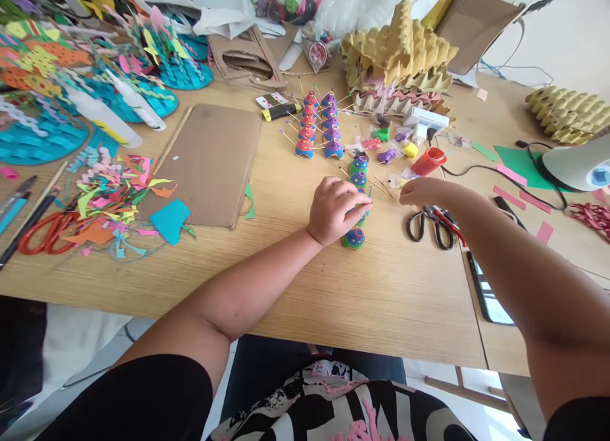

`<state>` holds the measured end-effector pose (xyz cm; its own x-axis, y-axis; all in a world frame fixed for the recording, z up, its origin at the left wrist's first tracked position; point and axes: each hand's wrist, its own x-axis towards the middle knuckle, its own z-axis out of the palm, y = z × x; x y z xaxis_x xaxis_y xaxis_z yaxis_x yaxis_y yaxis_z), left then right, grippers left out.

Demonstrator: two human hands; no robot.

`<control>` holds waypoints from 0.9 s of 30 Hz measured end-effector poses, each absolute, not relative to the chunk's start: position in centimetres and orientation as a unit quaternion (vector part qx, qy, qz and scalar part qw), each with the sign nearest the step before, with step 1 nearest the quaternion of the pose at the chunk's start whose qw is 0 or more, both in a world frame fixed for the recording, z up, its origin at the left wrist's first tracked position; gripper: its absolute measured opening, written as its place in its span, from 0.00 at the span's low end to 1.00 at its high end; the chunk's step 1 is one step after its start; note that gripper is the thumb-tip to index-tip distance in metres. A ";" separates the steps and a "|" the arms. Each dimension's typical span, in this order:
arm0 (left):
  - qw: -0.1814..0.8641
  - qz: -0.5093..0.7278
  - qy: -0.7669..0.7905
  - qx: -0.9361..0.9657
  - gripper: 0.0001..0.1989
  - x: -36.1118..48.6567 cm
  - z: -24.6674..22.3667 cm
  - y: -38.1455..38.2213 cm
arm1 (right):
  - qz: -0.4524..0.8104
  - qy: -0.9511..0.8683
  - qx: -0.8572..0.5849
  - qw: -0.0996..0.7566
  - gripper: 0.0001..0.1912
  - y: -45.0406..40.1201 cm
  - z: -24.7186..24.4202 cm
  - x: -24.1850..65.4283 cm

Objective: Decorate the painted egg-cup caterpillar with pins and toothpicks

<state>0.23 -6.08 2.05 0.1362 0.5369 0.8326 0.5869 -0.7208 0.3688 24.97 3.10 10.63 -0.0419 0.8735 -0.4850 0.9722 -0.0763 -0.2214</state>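
Observation:
A caterpillar-like row of painted egg-carton cups (353, 239), green and blue with dots, lies on the table in front of me. My left hand (337, 211) is over its middle and hides part of it. Its thumb and forefinger are pinched together at a thin blue-tipped stick (370, 191). My right hand (423, 192) is to the right, fingers bent down and closed beside several thin sticks (380, 184); what its fingertips hold, if anything, is hidden. Behind stand a red painted egg-carton row (307, 128) and a purple one (331, 126), with bead-tipped sticks poking out.
Pliers (431, 226) and a phone (490, 295) lie at right, near an orange cup (429, 161). Cardboard (210, 164), paper scraps (114, 199), red-handled scissors (47, 232) and glue bottles (102, 117) are at left. Egg cartons (400, 47) are stacked behind.

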 end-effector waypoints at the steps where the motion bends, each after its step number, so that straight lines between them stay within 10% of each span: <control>1: 0.019 -0.538 -0.376 -0.754 0.11 0.2 2.1 -6.1 | -0.288 0.665 0.684 0.086 0.12 2.7 10.7 25.3; 11: 0.033 -0.562 -0.347 -0.750 0.07 0.3 2.2 -6.1 | -0.713 0.427 0.466 -0.304 0.18 -5.9 8.4 24.2; 27: 0.001 -0.560 -0.301 -0.772 0.02 0.4 3.0 -6.5 | -0.610 0.355 0.376 -0.600 0.17 -5.7 2.9 18.7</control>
